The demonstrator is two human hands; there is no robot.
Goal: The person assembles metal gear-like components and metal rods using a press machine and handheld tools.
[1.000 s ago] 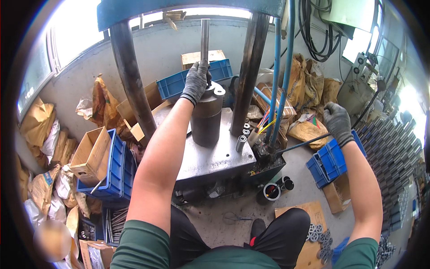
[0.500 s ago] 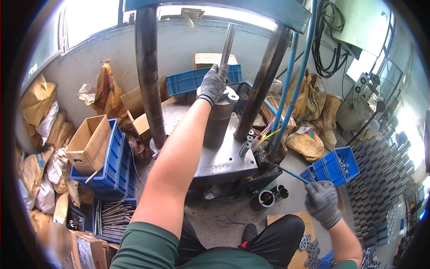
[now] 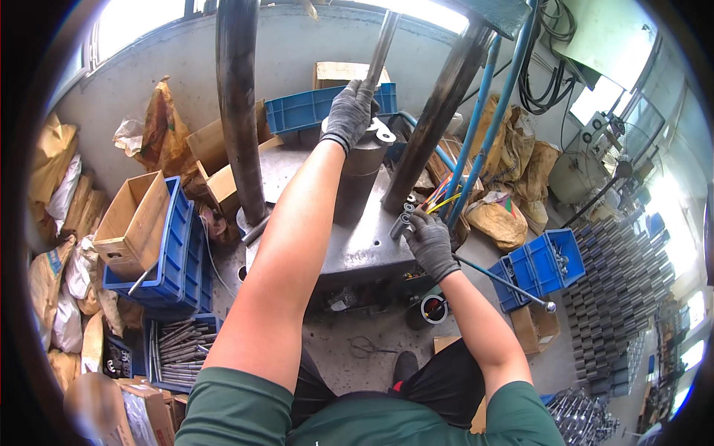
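My left hand (image 3: pixel 349 115), in a grey knit glove, is closed around the lower part of an upright metal rod (image 3: pixel 384 48). It is just above a thick steel cylinder (image 3: pixel 357 182) with a flat lobed metal piece (image 3: pixel 385 134) on top. The cylinder stands on a press's steel table (image 3: pixel 357 249) between two dark pillars. My right hand (image 3: pixel 431 244), gloved alike, is at the table's right edge. Its fingers are bent around one of several small metal sleeves (image 3: pixel 399 225); the palm side is hidden. The lever (image 3: pixel 502 281) with a ball knob sticks out beyond that wrist.
Dark pillars (image 3: pixel 239 111) frame the work. Blue hoses (image 3: pixel 476 134) run down at the right. Blue crates (image 3: pixel 543 264) and stacked metal tubes (image 3: pixel 613 297) are farther right. At left stand a wooden box (image 3: pixel 134 230), blue crates (image 3: pixel 175 275) and a bin of metal rods (image 3: pixel 182 349).
My right hand has left the lever's knob and moved up and left to the small sleeves. My left hand stays at the rod. The whole view has shifted slightly.
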